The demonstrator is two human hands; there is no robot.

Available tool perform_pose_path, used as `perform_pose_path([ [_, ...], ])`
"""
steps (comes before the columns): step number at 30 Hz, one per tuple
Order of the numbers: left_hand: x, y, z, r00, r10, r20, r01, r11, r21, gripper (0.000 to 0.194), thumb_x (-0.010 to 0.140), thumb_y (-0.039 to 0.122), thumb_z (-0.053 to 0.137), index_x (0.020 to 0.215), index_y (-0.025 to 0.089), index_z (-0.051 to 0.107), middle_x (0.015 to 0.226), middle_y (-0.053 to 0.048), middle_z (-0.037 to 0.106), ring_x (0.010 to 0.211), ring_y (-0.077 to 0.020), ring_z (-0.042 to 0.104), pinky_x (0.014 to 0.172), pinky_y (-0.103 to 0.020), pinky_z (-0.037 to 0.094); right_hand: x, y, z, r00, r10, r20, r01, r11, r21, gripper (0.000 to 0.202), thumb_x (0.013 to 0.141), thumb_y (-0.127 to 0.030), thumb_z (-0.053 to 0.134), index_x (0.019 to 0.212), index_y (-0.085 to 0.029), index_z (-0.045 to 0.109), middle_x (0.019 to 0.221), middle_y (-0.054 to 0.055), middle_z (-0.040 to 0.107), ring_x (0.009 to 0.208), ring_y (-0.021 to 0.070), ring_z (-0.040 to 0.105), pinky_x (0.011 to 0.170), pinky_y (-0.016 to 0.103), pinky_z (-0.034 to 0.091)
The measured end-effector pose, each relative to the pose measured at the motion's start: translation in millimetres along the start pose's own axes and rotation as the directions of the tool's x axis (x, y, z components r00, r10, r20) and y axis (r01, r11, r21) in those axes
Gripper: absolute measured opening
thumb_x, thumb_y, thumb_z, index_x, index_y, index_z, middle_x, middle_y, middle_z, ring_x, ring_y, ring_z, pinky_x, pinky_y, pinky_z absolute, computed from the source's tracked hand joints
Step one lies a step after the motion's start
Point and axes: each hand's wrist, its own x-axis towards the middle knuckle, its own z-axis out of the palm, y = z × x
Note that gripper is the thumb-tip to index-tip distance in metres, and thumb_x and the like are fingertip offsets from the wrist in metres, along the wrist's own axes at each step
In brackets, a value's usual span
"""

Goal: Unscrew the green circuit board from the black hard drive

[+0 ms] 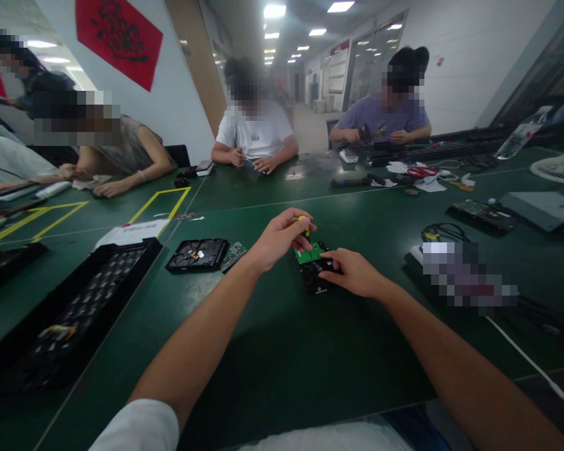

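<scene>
A hard drive (314, 275) with a green circuit board (309, 254) on its upper face lies on the green table in front of me. My left hand (284, 235) is closed around a yellow and black screwdriver (304, 227), held above the far part of the board; its tip is hidden. From the right, my right hand (350, 270) reaches to the drive, thumb and fingers apart and touching its right side. Left of my hands lie another black drive casing (197, 255) and a loose circuit board (235, 255).
A long black tray (75, 300) stands at left. On the right are a drive (482, 215), a grey box (545, 210), a blurred-out device with cables and a water bottle (524, 133). Several people work across the table (263, 351).
</scene>
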Motion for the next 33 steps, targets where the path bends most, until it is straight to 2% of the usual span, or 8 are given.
perform_pose_path([
  [13, -0.6, 0.7, 3.2, 1.000, -0.012, -0.027, 0.013, 1.000, 0.009, 0.021, 0.100, 0.038, 0.067, 0.109, 0.019, 0.062, 0.108, -0.007, 0.075, 0.065, -0.0099, 0.072, 0.059, -0.021, 0.053, 0.1, -0.5, -0.1, 1.000, -0.001, -0.001, 0.001, 1.000, -0.009, 0.049, 0.096, -0.048, 0.071, 0.136, -0.021, 0.068, 0.091, 0.004, 0.064, 0.081, 0.0200, 0.059, 0.074, 0.032, 0.040],
  [27, -0.3, -0.7, 1.8, 1.000, 0.004, -0.008, -0.004, 1.000, 0.005, 0.031, 0.097, 0.046, 0.071, 0.111, 0.019, 0.062, 0.114, -0.008, 0.074, 0.067, -0.0111, 0.073, 0.058, -0.022, 0.054, -3.2, -4.7, -4.3, 0.999, 0.031, 0.017, -0.032, 0.999, 0.020, 0.044, 0.096, -0.046, 0.072, 0.132, -0.022, 0.069, 0.095, 0.005, 0.065, 0.082, 0.0199, 0.059, 0.074, 0.032, 0.041],
  [33, 0.7, -3.8, 1.3, 1.000, 0.014, -0.018, -0.014, 1.000, 0.005, 0.035, 0.095, 0.049, 0.074, 0.111, 0.019, 0.063, 0.112, -0.008, 0.074, 0.067, -0.0120, 0.073, 0.058, -0.022, 0.054, -4.0, -5.8, -4.4, 0.999, 0.038, 0.014, -0.038, 0.999, 0.017, 0.048, 0.095, -0.045, 0.074, 0.135, -0.021, 0.068, 0.095, 0.005, 0.065, 0.082, 0.0190, 0.058, 0.073, 0.031, 0.039],
])
